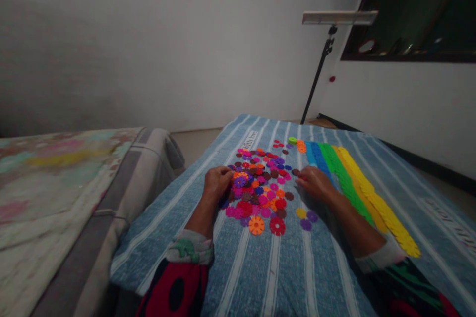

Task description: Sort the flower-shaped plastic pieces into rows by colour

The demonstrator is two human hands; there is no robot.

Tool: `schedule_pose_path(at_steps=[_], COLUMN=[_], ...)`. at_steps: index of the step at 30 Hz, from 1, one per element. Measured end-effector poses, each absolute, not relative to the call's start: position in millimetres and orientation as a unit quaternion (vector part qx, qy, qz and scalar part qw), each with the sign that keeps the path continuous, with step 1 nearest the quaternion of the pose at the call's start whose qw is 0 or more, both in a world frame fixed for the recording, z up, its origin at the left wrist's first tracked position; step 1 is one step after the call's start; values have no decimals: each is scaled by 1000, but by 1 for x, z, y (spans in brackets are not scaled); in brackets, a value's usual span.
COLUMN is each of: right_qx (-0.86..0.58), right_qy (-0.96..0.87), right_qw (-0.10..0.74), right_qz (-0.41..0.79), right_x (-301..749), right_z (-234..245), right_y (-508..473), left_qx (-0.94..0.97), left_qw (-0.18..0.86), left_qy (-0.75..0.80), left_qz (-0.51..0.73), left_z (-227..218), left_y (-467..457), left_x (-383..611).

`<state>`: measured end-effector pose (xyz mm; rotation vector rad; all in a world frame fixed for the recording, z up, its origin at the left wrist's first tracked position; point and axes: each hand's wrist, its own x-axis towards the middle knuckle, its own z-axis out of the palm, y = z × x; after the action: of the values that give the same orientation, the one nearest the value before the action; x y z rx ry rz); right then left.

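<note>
A heap of small flower-shaped plastic discs (260,185) in pink, red, orange, purple and brown lies on a blue striped cloth (267,267). My left hand (217,183) rests curled on the heap's left edge, its fingertips among the discs. My right hand (314,182) lies at the heap's right edge, fingers bent and pinched near a dark disc. To the right, sorted discs form long rows of blue (316,156), green (342,178) and yellow (379,208), with a short orange row (301,146) and a green disc (292,140) at the far end.
A mattress with a faded patterned cover (55,193) lies to the left, beside the cloth. A black light stand (320,64) rises by the far wall. A dark window (412,10) is set in the wall at right.
</note>
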<state>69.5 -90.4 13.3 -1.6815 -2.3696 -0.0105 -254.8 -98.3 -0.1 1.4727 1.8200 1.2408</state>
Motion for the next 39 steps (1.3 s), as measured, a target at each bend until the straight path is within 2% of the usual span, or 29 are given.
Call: schedule_pose_path(at_steps=[6,10,15,25,33,39], right_qx=[-518,-483,-432,-361,-322,-393], right_qy=[-845,-864,-891,-917,-929,-900], right_qw=[127,132,130,164,167,176], right_qz=[34,41,46,43,69,75], right_x=[33,10,-23,-94,-86,-73], right_z=[8,8,10,4,-3,0], right_y=[-107,-118,-128,-129,-134,-129], left_qx=[532,553,553,545,553,595], left_qw=[235,201,236,369,381,367], left_qy=[681,718,739,671,661,636], left_qz=[446,372,305,342,336,326], left_z=[1,4,8,-1,-8,-8], left_y=[-100,-106,-115,-114,-112,-114], left_x=[-262,-276,-284,-275,-272,-272])
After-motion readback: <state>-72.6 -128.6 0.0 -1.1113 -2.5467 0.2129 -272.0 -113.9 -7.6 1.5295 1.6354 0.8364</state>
